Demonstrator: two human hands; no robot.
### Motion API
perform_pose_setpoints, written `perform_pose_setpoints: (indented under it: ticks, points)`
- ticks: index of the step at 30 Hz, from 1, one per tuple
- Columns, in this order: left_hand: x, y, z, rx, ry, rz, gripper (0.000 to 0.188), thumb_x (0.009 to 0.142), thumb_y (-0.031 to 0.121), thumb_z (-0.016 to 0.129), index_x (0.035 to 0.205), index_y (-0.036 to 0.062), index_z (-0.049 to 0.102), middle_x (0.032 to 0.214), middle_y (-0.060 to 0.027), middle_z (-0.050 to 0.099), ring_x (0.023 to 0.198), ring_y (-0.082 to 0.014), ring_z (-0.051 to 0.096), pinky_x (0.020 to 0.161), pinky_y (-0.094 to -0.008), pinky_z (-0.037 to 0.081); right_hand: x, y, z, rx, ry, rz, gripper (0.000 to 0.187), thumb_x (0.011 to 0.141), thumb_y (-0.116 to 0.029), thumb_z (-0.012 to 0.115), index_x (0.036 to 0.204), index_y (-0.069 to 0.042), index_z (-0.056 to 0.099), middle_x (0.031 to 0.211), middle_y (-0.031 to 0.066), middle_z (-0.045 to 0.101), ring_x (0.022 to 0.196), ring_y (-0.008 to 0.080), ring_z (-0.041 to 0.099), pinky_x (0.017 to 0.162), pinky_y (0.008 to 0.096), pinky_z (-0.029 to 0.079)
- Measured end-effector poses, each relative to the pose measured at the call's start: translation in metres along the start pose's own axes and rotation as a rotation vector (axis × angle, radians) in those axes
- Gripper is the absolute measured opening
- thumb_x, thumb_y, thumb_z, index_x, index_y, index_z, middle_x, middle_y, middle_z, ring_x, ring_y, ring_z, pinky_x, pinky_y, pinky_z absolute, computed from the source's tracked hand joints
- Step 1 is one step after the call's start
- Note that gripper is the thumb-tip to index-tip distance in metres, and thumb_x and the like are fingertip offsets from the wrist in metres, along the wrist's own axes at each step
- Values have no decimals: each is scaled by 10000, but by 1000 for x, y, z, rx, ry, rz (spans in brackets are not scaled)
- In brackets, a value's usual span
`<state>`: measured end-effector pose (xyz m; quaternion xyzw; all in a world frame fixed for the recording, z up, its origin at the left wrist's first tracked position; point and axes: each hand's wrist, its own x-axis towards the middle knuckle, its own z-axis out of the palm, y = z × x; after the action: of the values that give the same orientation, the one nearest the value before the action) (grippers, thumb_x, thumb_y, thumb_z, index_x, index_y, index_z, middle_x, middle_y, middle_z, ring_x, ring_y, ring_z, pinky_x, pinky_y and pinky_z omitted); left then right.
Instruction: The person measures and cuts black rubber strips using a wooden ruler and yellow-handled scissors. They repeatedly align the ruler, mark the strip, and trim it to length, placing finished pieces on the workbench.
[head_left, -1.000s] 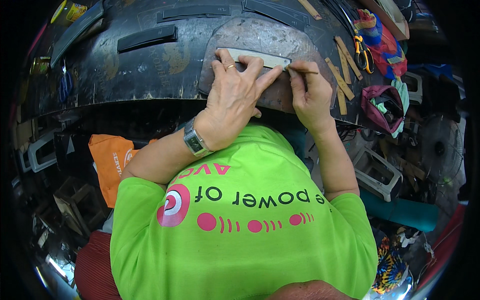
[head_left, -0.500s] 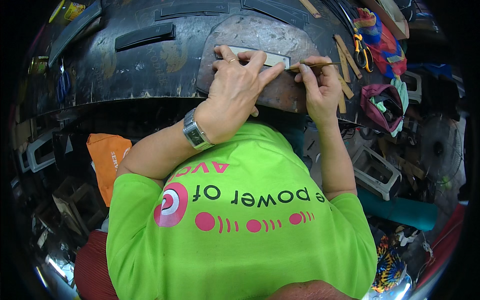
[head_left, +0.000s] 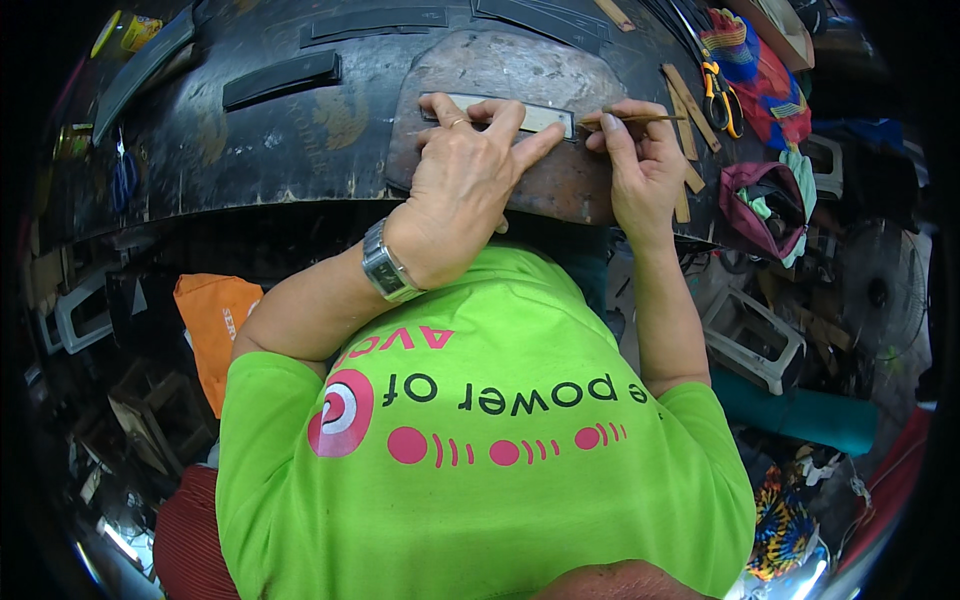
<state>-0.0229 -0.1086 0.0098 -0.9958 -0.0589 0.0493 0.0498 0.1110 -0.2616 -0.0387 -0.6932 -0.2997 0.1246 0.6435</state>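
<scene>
A pale flat strip [head_left: 543, 119] lies on a dark strip, whose thin edge shows around it, on the worn board [head_left: 560, 72]. My left hand [head_left: 450, 185], a ring and a wristwatch on it, presses the pale strip down with its fingers spread. The pale strip's left part is partly covered by those fingers. At the strip's right end, my right hand [head_left: 642, 165] is closed in a pinch on a thin brownish pointed stick [head_left: 660, 118]. Its tip points left, close beside the short end; whether it touches is too small to tell.
Dark curved strips [head_left: 282, 80] lie left of the board, others [head_left: 545, 22] beyond it. To the right are wooden slats [head_left: 692, 108], orange-handled scissors [head_left: 722, 100], colourful cloth [head_left: 770, 100] and a maroon pouch [head_left: 750, 205]. Blue-handled scissors [head_left: 124, 180] rest far left. The table's near edge bounds the work.
The stick's tip has shifted slightly away from me along the strip's right end, and the right hand has moved with it. My left hand keeps pressing; the whole view has shifted slightly.
</scene>
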Motion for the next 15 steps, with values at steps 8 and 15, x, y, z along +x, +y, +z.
perform_pose_setpoints:
  ticks: [8,15]
  points:
    - [3,0,2,13,3,27,952,719,373,889,1519,342,374,1193,-147,499,1052,-561,620,600,-389,613,-2,5,7,-232,14,-110,130,1012,-10,632,1142,-3,630,1022,72,719,830,100,656,774,238,533]
    - [3,0,3,40,19,34,934,719,372,891,1515,337,403,1198,-151,494,1052,-568,627,574,-348,606,-12,-5,6,-462,-45,-276,109,966,6,651,1073,-7,647,930,73,732,815,120,696,727,280,549]
